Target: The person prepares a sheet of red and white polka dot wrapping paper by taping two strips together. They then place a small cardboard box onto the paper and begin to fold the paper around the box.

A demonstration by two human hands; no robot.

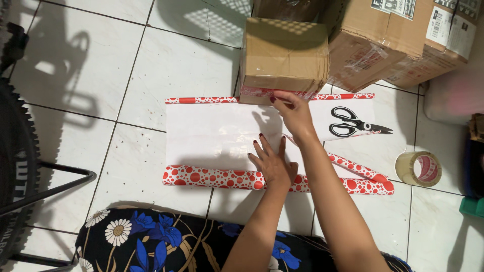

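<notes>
Here the left hand [272, 163] lies flat, fingers spread, pressing the unrolled wrapping paper [217, 133] on the floor; the right hand [295, 112] grips the cardboard box [282, 58] at the paper's far edge. Best kept square to it. Paper: smooth white back, red dotted roll. Scissors [355, 123] on the paper's right end; tape roll [418, 168] beyond.

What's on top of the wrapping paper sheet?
On the wrapping paper: black scissors, the left hand flat, the box on its far edge, right hand touching it. Paper beneath them is hidden.
</notes>
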